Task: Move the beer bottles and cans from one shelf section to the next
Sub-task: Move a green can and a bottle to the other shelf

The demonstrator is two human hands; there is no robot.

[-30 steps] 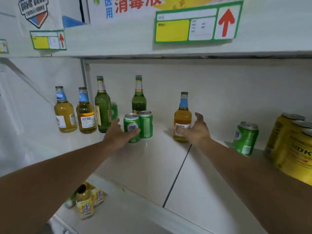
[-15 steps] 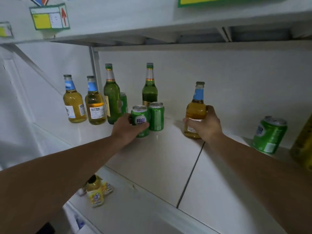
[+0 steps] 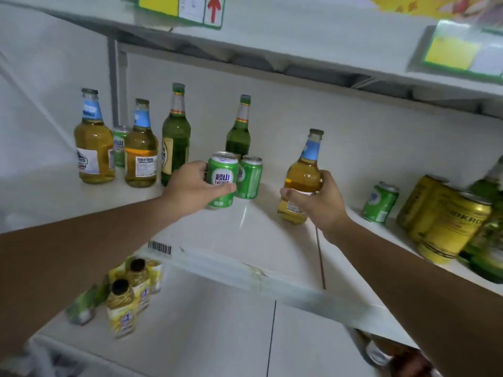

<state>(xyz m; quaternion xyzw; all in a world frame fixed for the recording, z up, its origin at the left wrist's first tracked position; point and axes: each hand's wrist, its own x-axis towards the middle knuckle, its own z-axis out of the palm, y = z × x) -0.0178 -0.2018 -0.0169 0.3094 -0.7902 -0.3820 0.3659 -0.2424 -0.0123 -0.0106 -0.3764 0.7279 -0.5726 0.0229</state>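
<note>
Two hands gripping: left hand [image 3: 190,186] upright green can [image 3: 221,179], right hand [image 3: 322,204] upright amber bottle [image 3: 303,178]

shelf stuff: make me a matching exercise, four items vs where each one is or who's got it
Items:
1. front green can
2. blue-neck amber bottle
3. yellow cans
4. oil bottles

States:
A. on the lower shelf
B. gripped by the left hand
C. far right of the shelf
D. gripped by the right hand

Pairs: 1-B, 2-D, 3-C, 4-A

Green can [image 3: 221,178] stands beside its twin [image 3: 249,176]; amber blue-necked bottle [image 3: 302,178] tilts right nearby.
</note>
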